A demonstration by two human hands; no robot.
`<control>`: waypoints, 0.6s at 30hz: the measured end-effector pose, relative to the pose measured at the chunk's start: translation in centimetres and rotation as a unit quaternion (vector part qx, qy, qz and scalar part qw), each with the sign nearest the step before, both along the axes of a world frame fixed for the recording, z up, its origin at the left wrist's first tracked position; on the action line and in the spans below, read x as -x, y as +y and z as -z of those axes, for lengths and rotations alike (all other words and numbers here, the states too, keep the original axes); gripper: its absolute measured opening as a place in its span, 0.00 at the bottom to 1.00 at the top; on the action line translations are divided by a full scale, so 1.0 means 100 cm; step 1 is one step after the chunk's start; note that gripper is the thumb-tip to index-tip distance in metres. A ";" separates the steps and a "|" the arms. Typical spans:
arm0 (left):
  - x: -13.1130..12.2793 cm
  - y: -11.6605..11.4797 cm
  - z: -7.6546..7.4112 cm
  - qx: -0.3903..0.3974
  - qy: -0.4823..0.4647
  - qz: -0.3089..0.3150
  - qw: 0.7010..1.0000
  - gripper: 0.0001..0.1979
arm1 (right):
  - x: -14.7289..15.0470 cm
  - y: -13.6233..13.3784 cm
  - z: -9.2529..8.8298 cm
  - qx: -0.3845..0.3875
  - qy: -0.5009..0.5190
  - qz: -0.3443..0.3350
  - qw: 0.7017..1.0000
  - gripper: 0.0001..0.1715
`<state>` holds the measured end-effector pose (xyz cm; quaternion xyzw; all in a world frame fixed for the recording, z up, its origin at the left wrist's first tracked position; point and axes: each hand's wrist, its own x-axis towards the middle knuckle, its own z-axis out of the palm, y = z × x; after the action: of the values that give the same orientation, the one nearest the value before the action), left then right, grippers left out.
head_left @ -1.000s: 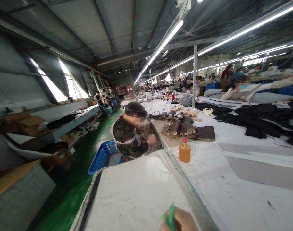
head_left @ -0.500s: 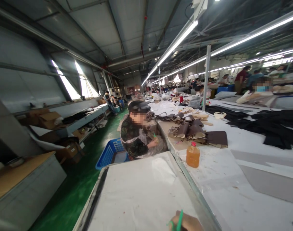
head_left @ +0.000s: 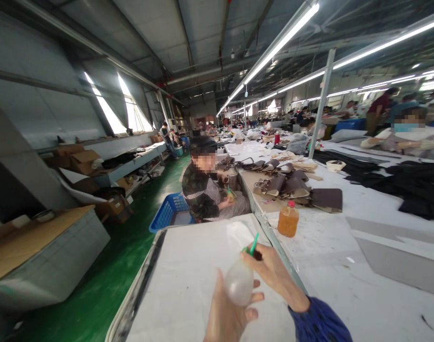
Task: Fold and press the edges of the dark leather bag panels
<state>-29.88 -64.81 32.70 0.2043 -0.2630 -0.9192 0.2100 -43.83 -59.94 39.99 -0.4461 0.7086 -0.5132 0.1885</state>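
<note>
A whitish, translucent squeeze bottle point(head_left: 240, 284) with a green nozzle point(head_left: 253, 243) is up over the near white tabletop. My left hand point(head_left: 227, 311) cups its rounded body from below, thumb on one side and fingertips round the other. At the top, my right hand point(head_left: 274, 271) is closed with thumb and fingers on the bottle's green cap end, the nozzle sticking up beside the fingers. A blue sleeve covers my right forearm.
A jar of amber liquid point(head_left: 288, 220) with a red lid stands on the long table at the right, before brown leather pieces point(head_left: 291, 184). Across the near table point(head_left: 174, 270) a co-worker point(head_left: 202, 185) sits beside a blue basket point(head_left: 171, 209). Black cloth point(head_left: 409, 183) lies farther right.
My right hand has come up into view with the green nozzle, and the bottle body now shows. My left hand has entered from below, round the bottle. The view has shifted slightly.
</note>
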 end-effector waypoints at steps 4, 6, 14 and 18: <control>0.005 -0.013 -0.039 -0.048 0.127 -0.052 0.989 0.42 | 0.032 -0.026 -0.031 0.011 0.019 0.052 0.998 0.22; 0.007 -0.016 -0.055 -0.050 0.129 -0.086 0.987 0.38 | 0.043 -0.033 -0.045 0.020 0.030 0.072 0.997 0.23; 0.037 -0.020 -0.037 0.088 0.058 -0.249 0.963 0.57 | 0.030 -0.028 -0.057 0.035 0.069 0.081 0.994 0.23; 0.039 -0.013 -0.001 0.196 0.040 -0.271 0.942 0.48 | 0.004 -0.013 -0.032 0.036 0.069 0.071 0.994 0.22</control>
<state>-33.82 -66.14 32.80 0.1862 -0.3637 -0.7653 0.4974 -44.20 -61.21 43.17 -0.4356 0.7306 -0.5187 0.0858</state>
